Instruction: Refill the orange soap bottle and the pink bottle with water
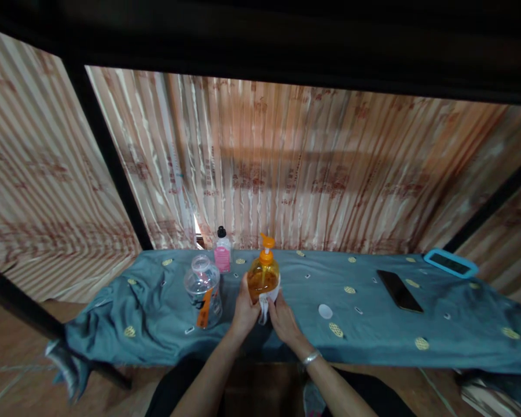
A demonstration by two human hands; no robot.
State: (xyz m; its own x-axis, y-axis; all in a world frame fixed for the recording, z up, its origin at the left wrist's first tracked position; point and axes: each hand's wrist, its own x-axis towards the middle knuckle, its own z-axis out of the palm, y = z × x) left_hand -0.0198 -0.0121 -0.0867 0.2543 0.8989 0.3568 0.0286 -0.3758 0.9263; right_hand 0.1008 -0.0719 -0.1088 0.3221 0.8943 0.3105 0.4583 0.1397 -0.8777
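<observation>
Grip, left: we are seeing the left hand [244, 310] wrapping its fingers around the left flank of the orange pump bottle [263, 277], palm pressing on the plastic.
Grip, right: the right hand [283, 319] is closing on the bottle's lower right side, fingers pinching a white cloth [267, 301] against the base; whether the cloth is wrapping behind the bottle, we cannot tell.
Bottle: it is standing upright between both hands on the teal tablecloth [373, 336], amber liquid showing through, orange pump head sitting on top and pointing left.
Wrist: we are noting a silver bracelet [311, 357] sitting on the right wrist, just below the grip.
Left of grip: a clear plastic jar [203, 291] with an orange label strip is standing just beside the left hand, not touching it as far as we are seeing.
Behind grip, left: a small pink bottle [222, 250] with a black cap is standing upright, near the back edge of the table.
Right of grip: a small white round lid [325, 311] is lying flat on the cloth, near the right hand.
Further right: a black phone [399, 291] is lying face up, well apart from the hands.
Far right: a blue-cased device [450, 263] is lying at the back corner.
Backdrop: a striped pinkish curtain [312, 168] is hanging behind the table.
</observation>
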